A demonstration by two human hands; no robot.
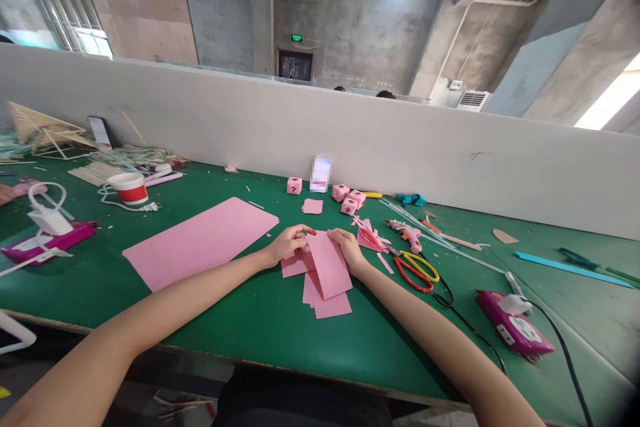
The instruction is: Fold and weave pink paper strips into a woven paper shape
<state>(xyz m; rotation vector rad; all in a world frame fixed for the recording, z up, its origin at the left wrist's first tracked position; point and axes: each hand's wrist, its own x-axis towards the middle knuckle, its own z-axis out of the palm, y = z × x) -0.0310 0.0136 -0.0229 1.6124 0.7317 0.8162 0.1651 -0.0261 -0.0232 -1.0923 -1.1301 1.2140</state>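
Observation:
Between my hands is a pink paper piece (330,267), raised at an angle over other pink paper pieces (334,305) on the green table. My left hand (290,244) is closed at its upper left corner, with something small and red at the fingertips. On the upper right edge, my right hand (349,248) pinches the same paper. To the left lies a large pink sheet (205,240). Right of my hands are cut pink strips (371,235) and scissors (415,270) with red and yellow handles.
Folded pink paper cubes (295,185) and a small stack of pink squares (313,206) sit farther back by a propped phone (321,175). A pink glue gun (411,237) and a purple power strip (515,323) with cords lie right; a paper cup (128,188) stands left. A low partition (250,120) runs behind.

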